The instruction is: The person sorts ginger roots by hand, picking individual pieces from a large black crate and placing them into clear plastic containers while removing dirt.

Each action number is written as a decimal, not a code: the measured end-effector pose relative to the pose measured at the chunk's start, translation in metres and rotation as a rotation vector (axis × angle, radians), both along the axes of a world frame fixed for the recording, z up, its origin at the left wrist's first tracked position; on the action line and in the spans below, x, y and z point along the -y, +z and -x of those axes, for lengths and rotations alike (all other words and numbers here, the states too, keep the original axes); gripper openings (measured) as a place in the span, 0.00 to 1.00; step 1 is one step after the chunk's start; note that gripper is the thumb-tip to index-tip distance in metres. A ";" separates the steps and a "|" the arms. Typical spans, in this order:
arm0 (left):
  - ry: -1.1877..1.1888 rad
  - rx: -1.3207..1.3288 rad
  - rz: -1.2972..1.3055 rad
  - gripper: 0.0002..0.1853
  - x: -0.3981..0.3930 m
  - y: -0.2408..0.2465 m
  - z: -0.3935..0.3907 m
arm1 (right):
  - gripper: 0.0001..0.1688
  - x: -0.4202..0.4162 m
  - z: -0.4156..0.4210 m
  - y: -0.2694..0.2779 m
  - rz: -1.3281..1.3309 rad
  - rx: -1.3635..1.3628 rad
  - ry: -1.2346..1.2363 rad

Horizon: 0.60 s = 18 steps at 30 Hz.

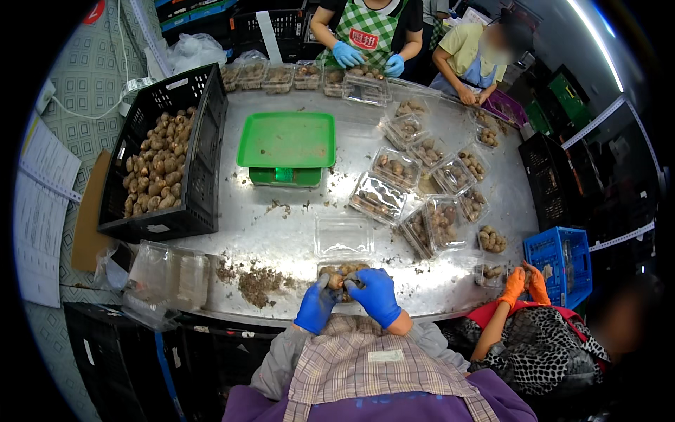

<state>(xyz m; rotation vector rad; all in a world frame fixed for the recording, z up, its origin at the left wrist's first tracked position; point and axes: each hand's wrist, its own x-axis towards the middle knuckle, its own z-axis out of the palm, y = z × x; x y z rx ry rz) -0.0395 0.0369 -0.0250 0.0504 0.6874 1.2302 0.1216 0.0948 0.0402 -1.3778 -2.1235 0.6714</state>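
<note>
My left hand (318, 306), in a blue glove with a soiled thumb and fingertips, grips a small brown taro-like corm (335, 281). My right hand (377, 296), gloved alike, bends over an open clear plastic clamshell box at the table's near edge. Several corms (356, 268) lie in that box, and the right fingertips are at them; whether they grip one is hidden. The box's clear lid (344, 237) is folded back flat on the metal table (279, 227), pointing away from me.
A green scale (286, 140) stands mid-table. Left are a black crate (208, 174) of corms and stacked clear boxes (169, 269); soil (258, 287) lies nearby. Filled clamshells (378, 198) crowd the right. A co-worker's orange gloves (522, 285) work beside a blue crate (559, 264); other people stand opposite.
</note>
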 end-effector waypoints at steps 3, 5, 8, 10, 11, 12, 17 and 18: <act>-0.060 0.090 -0.049 0.24 0.000 0.007 -0.002 | 0.13 -0.004 -0.006 0.005 0.114 -0.090 -0.073; -0.041 0.076 -0.070 0.23 -0.001 0.008 -0.005 | 0.22 -0.007 -0.013 0.008 0.296 0.006 -0.196; -0.037 0.051 -0.068 0.22 -0.003 0.002 -0.004 | 0.17 -0.009 -0.019 0.010 0.172 -0.109 -0.099; -0.049 0.053 0.022 0.23 -0.004 0.000 0.000 | 0.16 -0.006 -0.017 0.010 0.207 -0.147 -0.071; -0.040 0.047 0.042 0.23 -0.003 -0.001 -0.002 | 0.15 -0.004 -0.016 0.011 0.228 -0.114 -0.059; -0.046 0.030 0.049 0.22 -0.004 -0.001 -0.002 | 0.15 -0.001 -0.014 0.011 0.159 -0.099 -0.029; -0.093 -0.170 0.025 0.21 -0.007 0.009 -0.009 | 0.13 0.008 -0.009 0.014 -0.035 -0.064 0.010; -0.057 -0.270 0.032 0.19 -0.006 0.011 -0.012 | 0.13 0.009 -0.011 0.014 -0.053 -0.037 0.010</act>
